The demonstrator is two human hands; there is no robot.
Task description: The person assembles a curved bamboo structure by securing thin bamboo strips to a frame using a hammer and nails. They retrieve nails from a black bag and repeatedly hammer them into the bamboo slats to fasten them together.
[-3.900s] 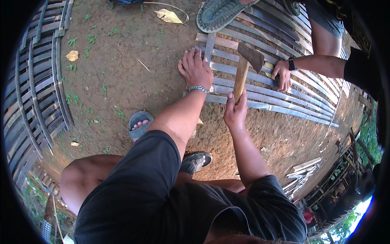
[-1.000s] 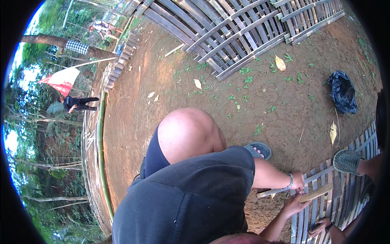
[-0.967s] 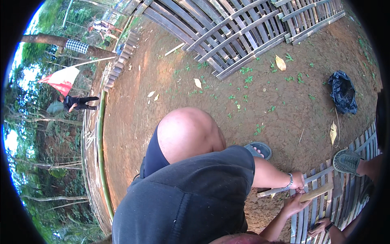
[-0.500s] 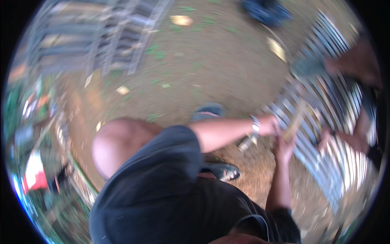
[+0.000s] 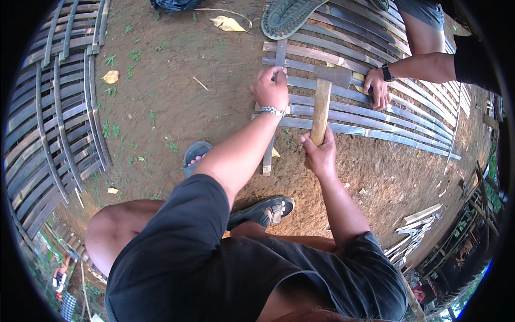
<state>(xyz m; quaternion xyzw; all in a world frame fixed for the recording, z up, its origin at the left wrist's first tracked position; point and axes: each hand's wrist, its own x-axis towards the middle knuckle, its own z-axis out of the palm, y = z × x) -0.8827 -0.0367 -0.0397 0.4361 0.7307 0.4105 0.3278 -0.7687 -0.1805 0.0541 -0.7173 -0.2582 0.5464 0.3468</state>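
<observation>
My left hand (image 5: 270, 90), with a bracelet at the wrist, is closed around a dark bamboo cross slat (image 5: 281, 52). The slat lies across the ends of several long bamboo slats (image 5: 343, 117) on the ground. Whether a small piece is also between those fingers is hidden. To its right, my right hand (image 5: 321, 153) grips the wooden handle (image 5: 321, 110) of a hatchet. Its dark metal head (image 5: 333, 75) is over the long slats, between my left hand and a co-worker's hand (image 5: 378, 88), which presses on the slats.
A co-worker's sandal (image 5: 287, 17) stands on the slat ends at the top. Another slatted bamboo panel (image 5: 51, 123) lies at the left. Loose strips (image 5: 416, 233) are piled at the lower right. A dark plastic bag (image 5: 176, 4) sits at the top edge.
The view has turned right and sharpened. My hands, close together before, are now apart: the left at the cross slat, the right lower on the hatchet's handle.
</observation>
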